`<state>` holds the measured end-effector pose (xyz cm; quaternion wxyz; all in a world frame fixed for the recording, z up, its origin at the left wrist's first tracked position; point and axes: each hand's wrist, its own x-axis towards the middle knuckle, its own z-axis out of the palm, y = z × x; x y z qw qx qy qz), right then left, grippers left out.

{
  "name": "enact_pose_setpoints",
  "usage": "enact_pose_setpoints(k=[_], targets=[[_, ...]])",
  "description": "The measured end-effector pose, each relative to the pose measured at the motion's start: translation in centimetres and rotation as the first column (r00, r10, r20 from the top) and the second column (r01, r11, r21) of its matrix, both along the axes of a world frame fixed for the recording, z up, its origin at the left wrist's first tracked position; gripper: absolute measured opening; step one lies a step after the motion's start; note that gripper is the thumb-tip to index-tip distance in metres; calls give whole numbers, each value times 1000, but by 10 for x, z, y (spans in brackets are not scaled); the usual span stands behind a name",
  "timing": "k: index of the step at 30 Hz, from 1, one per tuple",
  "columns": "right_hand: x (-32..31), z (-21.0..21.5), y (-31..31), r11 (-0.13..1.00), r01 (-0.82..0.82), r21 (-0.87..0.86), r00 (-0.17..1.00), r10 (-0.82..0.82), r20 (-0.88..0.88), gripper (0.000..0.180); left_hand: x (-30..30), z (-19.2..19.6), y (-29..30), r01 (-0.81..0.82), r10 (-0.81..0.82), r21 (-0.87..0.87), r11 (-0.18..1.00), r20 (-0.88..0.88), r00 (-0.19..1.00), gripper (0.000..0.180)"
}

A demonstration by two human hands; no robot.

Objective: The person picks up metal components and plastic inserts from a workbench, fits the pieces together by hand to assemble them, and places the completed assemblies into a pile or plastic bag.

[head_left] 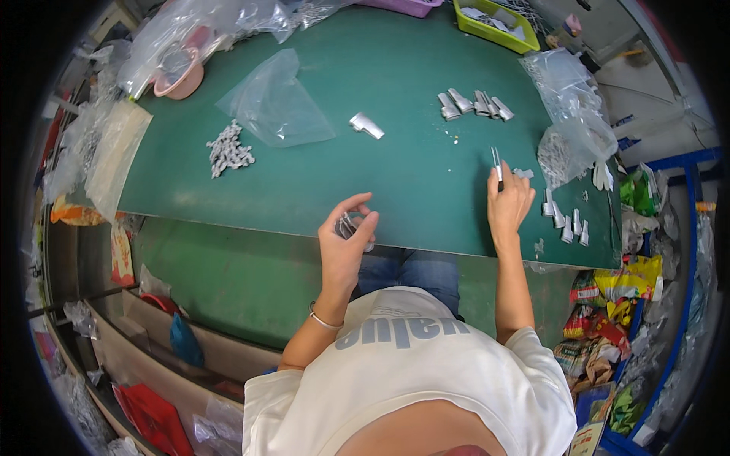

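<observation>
My left hand point(342, 239) is curled at the table's front edge, its fingers closed around a small silver metal part point(347, 226), mostly hidden by the fingers. My right hand point(509, 199) rests at the right of the table, gripping a thin two-pronged tool like tweezers point(496, 163) that points away from me. Beside its fingers lie some small whitish pieces point(522, 174). One silver metal piece point(367, 125) lies alone past my hands, and several similar pieces point(475, 105) form a row farther right. More metal pieces point(566, 224) stand right of my right hand.
A pile of small grey parts point(229, 150) and a clear plastic bag point(277, 102) lie on the green table point(411, 182) at left. A pink basin point(181, 80) and a yellow-green tray point(498, 29) stand at the back. Bagged parts point(559, 152) edge the right side.
</observation>
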<state>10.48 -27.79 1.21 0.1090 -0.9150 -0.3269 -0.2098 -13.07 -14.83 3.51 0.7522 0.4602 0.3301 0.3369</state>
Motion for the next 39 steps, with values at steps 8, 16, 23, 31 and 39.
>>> enact_pose_setpoints(k=[8, 16, 23, 31, 39], targets=[[-24, 21, 8, 994, -110, 12, 993, 109, 42, 47, 6, 1, -2, 52, -52, 7, 999, -3, 999, 28], [-32, -39, 171, 821, -560, 113, 799, 571, -188, 34, 3, 12, -7, 51, -51, 5, 999, -20, 999, 25], [-42, 4, 119, 768, -467, 439, 680, 629, -377, 17, -3, 2, 4, -53, 53, 24, 998, -32, 998, 37], [-65, 82, 36, 643, -379, 665, 189, 757, -625, 24, 3, 13, 4, 263, -251, -112, 958, 109, 962, 37], [-81, 88, 25, 537, -247, 806, 26, 836, -549, 28, 2, 19, -7, 429, -375, -218, 877, 248, 893, 36]])
